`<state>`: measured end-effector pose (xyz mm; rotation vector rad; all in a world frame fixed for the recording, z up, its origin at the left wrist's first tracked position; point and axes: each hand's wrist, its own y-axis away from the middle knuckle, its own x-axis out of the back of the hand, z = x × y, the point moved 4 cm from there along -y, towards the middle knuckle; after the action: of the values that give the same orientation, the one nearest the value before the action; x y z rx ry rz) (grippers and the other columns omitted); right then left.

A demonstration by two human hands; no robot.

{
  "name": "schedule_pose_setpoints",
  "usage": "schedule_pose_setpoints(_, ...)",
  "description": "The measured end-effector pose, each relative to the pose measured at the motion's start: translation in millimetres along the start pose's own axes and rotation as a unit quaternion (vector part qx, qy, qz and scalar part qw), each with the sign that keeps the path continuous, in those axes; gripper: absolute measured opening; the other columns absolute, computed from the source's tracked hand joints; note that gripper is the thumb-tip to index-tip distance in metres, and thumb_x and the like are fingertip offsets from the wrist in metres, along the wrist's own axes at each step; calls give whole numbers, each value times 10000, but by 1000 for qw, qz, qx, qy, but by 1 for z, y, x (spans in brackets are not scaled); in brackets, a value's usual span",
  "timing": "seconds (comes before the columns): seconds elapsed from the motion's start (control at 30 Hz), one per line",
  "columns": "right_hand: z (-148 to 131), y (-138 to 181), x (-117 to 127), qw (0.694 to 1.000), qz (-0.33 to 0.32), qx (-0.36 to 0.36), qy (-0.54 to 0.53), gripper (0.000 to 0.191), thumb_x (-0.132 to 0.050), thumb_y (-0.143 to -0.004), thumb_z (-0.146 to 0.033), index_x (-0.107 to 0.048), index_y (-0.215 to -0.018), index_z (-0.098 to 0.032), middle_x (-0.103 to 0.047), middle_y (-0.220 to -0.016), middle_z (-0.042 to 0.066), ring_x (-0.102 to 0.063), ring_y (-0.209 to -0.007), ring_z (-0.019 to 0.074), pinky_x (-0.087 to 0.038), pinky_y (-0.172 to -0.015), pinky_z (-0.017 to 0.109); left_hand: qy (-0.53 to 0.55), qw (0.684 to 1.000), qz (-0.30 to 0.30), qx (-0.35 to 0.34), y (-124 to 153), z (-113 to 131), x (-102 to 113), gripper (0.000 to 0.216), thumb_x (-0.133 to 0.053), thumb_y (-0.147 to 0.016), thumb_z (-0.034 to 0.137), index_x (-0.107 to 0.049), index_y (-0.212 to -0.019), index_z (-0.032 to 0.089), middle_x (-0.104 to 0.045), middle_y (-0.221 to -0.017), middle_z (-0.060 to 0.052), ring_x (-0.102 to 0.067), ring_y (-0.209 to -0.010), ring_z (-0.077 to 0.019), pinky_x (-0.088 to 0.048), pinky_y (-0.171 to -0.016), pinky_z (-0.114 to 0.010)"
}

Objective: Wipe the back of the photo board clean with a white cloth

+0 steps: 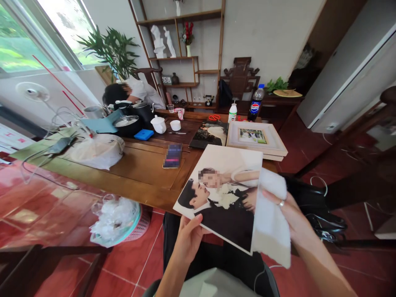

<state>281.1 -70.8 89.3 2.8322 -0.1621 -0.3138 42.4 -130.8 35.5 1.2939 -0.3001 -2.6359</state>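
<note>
A large wedding photo print [229, 218] is tilted above my lap, in front of the table edge. My left hand [188, 237] grips its lower left edge, with the thumb on the front and the fingers beneath. At its right edge my right hand [285, 206], with a ring on one finger, is closed on a white cloth [272, 233]. The cloth lies against the print's right side and hangs below the hand. Some of the right fingertips are hidden by the cloth and the print.
Behind the print, a framed photo [274, 140] and a dark photo print [201, 136] lie on the wooden table [139, 159]. A cola bottle [256, 103], white bottle [232, 112], phone [172, 156] and teapot [159, 124] stand or lie there. A lined basket [136, 227] is below; a person [145, 90] leans opposite.
</note>
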Motion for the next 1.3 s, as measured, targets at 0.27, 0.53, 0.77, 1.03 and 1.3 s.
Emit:
schedule_pose_setpoints(0.27, -40, 27, 32, 765, 18, 484, 425, 116, -624, -728, -154, -675, -796, -234, -618, -1233, 62, -518, -1195, 301, -413, -1012, 459, -8, 995, 78, -65, 5, 32, 33, 513, -768, -619, 119, -652, -1110, 214, -733, -986, -72, -702, -878, -269, -595, -757, -322)
schedule_pose_setpoints(0.53, 2, 31, -7, 689, -257, 375, 564, 135, -656, -787, -336, -643, -718, -220, -405, -1443, 61, -275, -1357, 349, -235, -1087, 575, 5, 987, 139, -75, 2, 43, 52, 473, -763, -596, 102, -686, -1050, 211, -741, -959, -67, -712, -813, -258, -601, -595, -238)
schedule_pose_setpoints(0.77, -22, 6, -49, 951, -237, 93, 178, 234, -620, -820, -401, -603, -979, -231, -697, -884, 78, -660, -829, 236, -526, -783, 402, 5, 991, 86, -99, -25, 52, 31, 319, -777, -597, 127, -704, -897, 207, -745, -902, -34, -708, -807, -224, -607, -652, -281)
schedule_pose_setpoints(1.03, 15, -38, -131, 945, -207, -115, -225, 236, -745, -696, -386, -645, -809, -206, -693, -877, 36, -640, -972, 223, -463, -964, 394, -9, 988, -24, -152, -102, 83, -35, 258, -710, -696, 120, -662, -938, 194, -722, -944, -14, -680, -887, -172, -551, -849, -326)
schedule_pose_setpoints(1.3, -4, -106, -200, 949, -86, -44, -300, 174, -668, -720, -80, -636, -827, -214, -705, -854, -24, -645, -946, 148, -508, -919, 291, -23, 989, -43, -136, -175, 95, -59, 187, -652, -736, 81, -648, -916, 128, -700, -960, -67, -648, -961, -214, -511, -879, -356)
